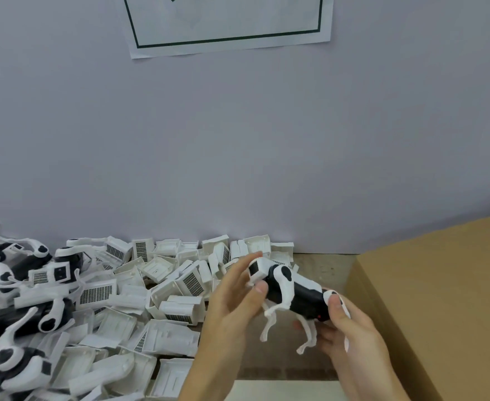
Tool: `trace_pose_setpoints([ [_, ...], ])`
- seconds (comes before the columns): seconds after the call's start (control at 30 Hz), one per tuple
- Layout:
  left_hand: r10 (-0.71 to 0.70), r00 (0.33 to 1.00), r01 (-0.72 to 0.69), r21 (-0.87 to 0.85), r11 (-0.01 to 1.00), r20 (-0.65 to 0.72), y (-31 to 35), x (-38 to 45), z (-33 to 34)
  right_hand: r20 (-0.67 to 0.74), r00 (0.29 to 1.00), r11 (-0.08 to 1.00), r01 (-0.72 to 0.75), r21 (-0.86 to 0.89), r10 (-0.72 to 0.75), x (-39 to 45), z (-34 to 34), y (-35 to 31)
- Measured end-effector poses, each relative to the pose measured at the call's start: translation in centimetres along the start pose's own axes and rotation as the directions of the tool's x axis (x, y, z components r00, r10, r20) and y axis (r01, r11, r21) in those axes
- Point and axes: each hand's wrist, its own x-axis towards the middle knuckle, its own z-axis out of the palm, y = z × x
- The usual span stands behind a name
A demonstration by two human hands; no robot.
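Both hands hold one black-and-white toy animal [296, 293] in the air above the tabletop [322, 264], and it spans the gap between them. The left hand [235, 299] pinches the toy's white, squarish end piece [259, 269]: its thumb [262, 286] presses the near face while the straighter fingers lie behind it. The right hand [351, 328] grips the opposite end, with its thumb [335, 303] on top over a white patch and its fingers curled underneath. The toy's thin white legs [270, 322] dangle between the two palms and touch nothing.

Just left of the left hand, and reaching behind its fingertips, lies a loose pile of white plastic covers [157, 285], many of them with dark grille panels. The pile crowds right up to that wrist. Farther out on the same side, well away from the hand, is a heap of similar black-and-white toy bodies [21, 314] with curved white parts sticking up.

Close to the right of the right hand stands a brown cardboard box [440, 299], its near wall hemming in that side. Beyond both hands a plain pale wall [238, 154] rises from the back of the table, with a paper sheet [226, 39] bearing a dark green border stuck high on it.
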Motion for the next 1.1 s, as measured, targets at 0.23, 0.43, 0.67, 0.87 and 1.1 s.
trace_pose_setpoints([
  [0.23,0.03,0.997,-0.033,-0.032,0.999,-0.077,0.2,0.0,0.1,0.125,0.992,0.994,0.022,-0.107,-0.008,-0.7,0.3,-0.4],
  [0.43,-0.127,0.981,0.1,-0.173,0.98,-0.149,0.2,0.2,-0.9,0.353,0.929,0.685,0.188,-0.704,0.108,-2.6,0.8,-3.6],
  [0.67,-0.253,0.967,0.236,-0.287,0.928,-0.022,0.5,-0.3,-0.4,0.334,0.921,0.667,0.122,-0.735,0.2,-4.9,0.9,-5.8],
  [0.87,-0.206,0.961,0.198,-0.063,0.978,-0.183,2.5,-0.5,1.5,0.095,0.993,0.938,-0.037,-0.344,0.073,-5.9,-0.1,-10.4],
  [1.1,-0.118,0.985,0.149,0.278,0.949,-0.126,4.4,-2.7,1.8,-0.358,0.863,0.925,0.379,-0.005,-0.356,-4.2,-6.2,-22.5],
])
